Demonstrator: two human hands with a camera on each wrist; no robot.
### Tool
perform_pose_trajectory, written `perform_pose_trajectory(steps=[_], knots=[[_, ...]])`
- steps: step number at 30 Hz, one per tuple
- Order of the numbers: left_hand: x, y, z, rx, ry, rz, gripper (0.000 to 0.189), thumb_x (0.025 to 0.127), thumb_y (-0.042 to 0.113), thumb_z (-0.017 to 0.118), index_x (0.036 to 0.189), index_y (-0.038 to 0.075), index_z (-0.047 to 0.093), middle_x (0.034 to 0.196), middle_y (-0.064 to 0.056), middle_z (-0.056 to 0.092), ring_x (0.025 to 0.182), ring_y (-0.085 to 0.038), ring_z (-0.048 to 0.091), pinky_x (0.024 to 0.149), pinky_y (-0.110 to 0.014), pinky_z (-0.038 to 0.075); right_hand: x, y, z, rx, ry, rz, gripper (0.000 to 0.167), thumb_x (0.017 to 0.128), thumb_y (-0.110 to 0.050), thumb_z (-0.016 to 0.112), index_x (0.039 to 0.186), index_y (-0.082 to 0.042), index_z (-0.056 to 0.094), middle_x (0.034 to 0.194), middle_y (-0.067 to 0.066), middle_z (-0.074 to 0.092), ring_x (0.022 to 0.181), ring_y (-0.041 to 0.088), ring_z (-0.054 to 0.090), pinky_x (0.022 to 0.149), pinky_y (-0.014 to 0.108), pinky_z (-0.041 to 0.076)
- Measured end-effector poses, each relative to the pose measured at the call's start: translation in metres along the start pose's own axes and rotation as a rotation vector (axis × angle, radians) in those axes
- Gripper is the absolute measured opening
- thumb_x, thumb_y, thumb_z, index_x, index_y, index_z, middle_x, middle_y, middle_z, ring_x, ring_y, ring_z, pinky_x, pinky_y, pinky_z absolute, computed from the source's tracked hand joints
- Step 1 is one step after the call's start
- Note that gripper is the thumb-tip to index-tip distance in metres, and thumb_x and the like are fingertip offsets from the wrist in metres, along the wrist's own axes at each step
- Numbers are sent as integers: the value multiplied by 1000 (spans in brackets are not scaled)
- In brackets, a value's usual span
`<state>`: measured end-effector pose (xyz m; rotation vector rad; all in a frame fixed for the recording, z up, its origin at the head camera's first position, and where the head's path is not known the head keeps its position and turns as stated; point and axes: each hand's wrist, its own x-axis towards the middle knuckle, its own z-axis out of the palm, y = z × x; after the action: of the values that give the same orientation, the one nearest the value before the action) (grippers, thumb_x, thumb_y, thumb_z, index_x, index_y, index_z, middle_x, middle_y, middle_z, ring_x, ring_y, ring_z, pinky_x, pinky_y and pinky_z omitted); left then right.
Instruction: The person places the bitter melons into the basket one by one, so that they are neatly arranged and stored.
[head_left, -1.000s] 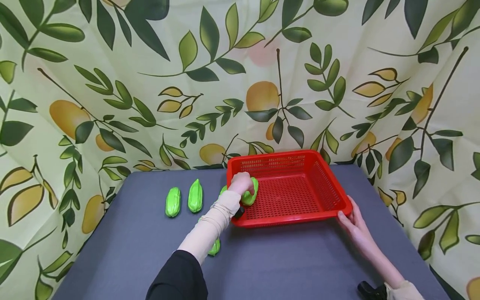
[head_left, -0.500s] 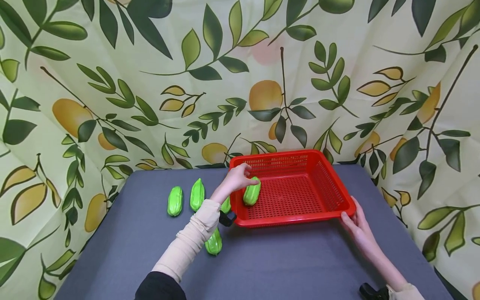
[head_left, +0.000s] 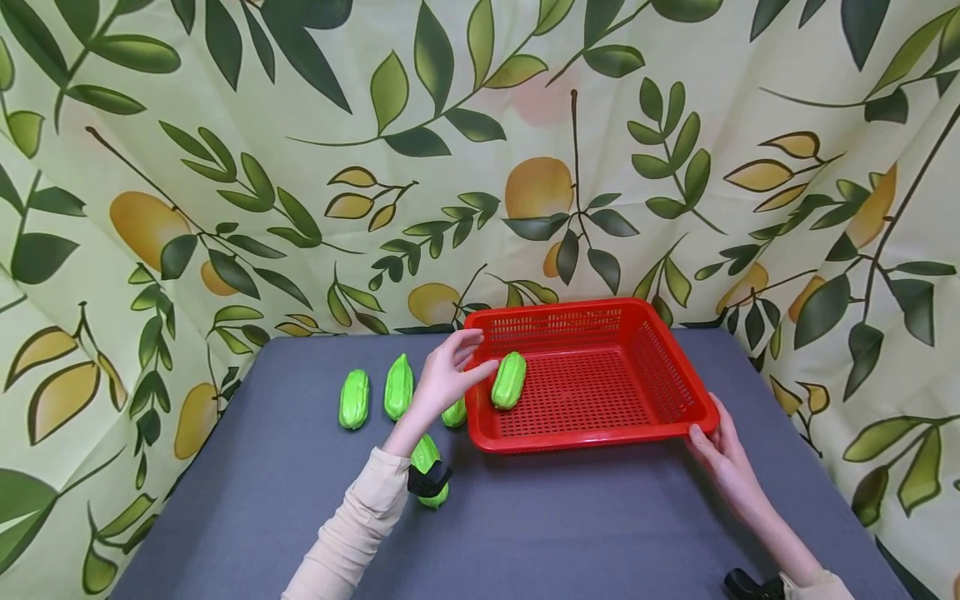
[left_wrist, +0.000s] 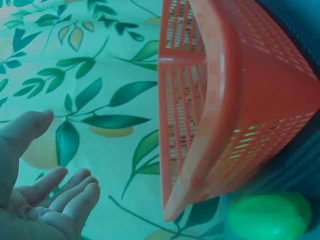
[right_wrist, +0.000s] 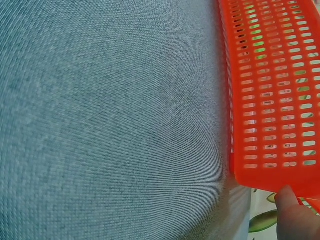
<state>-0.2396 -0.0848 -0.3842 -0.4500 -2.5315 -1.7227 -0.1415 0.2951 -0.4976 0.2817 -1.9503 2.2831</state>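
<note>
"What's changed since a second ago?"

"The left hand (head_left: 447, 375) has let go of the green vegetable (head_left: 509, 381) and drawn off leftward. Its fingers are loosely spread now, with nothing in them."

"Where did the vegetable end up?"

"Inside the red basket (head_left: 592, 437), lying at its left end."

"And the right hand (head_left: 723, 454)?"

"Unchanged, gripping the basket's near right corner."

"So what does that mean for the work?"

"I'd judge this one placed. Four others lie left on the counter (head_left: 225, 500): the leftmost vegetable (head_left: 354, 399), a pointed vegetable (head_left: 399, 387), one vegetable (head_left: 454, 413) just beside the basket, and a nearer vegetable (head_left: 425, 451), partly hidden by the black wrist strap (head_left: 429, 480)."
</note>
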Motion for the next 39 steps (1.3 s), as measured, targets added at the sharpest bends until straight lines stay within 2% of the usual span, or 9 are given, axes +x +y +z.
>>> perform_pose_trajectory(steps=[7, 14, 19, 27, 32, 39], knots=[[-25, -6, -16, -115, 100, 32, 51, 81, 7, 74, 127, 1, 53, 131, -19, 57, 125, -31, 53, 103, -39, 43, -1, 1, -2, -9, -5, -2, 69, 100, -4, 38, 152, -7, -8, 132, -16, 38, 114, -12, 49, 87, 8, 47], [-54, -16, -30, -149, 170, 0, 52, 80, 3, 73, 128, -2, 53, 129, -19, 58, 124, -31, 54, 103, -35, 42, -3, 0, -1, 8, -14, -21, 69, 100, -4, 38, 152, -7, -7, 132, -15, 40, 115, -11, 50, 88, 8, 46], [-73, -25, -36, -163, 218, -45, 52, 80, 1, 72, 128, -2, 52, 131, -21, 56, 126, -32, 52, 104, -34, 41, -5, 0, -1, -11, -6, -10, 69, 100, -5, 38, 152, -8, -7, 133, -16, 39, 114, -12, 50, 87, 8, 47], [-95, -43, -36, -204, 287, -123, 52, 81, -3, 70, 129, -6, 50, 132, -23, 54, 128, -34, 49, 104, -30, 41, -4, -1, -2, -42, 10, 15, 69, 100, -5, 38, 152, -9, -7, 136, -15, 35, 115, -13, 49, 86, 7, 47], [-107, -54, -34, -185, 328, -154, 52, 81, -2, 70, 129, -7, 49, 132, -27, 53, 128, -33, 48, 104, -28, 40, -3, -1, -2, -46, 10, 21, 69, 100, -5, 38, 152, -9, -7, 137, -14, 35, 115, -13, 49, 86, 7, 47], [-118, -65, -33, -160, 353, -193, 53, 82, 2, 71, 129, -7, 49, 132, -26, 53, 129, -32, 48, 105, -30, 39, -2, 0, -1, -46, -2, 23, 69, 100, -5, 37, 152, -9, -9, 139, -13, 33, 115, -13, 48, 87, 7, 46]])
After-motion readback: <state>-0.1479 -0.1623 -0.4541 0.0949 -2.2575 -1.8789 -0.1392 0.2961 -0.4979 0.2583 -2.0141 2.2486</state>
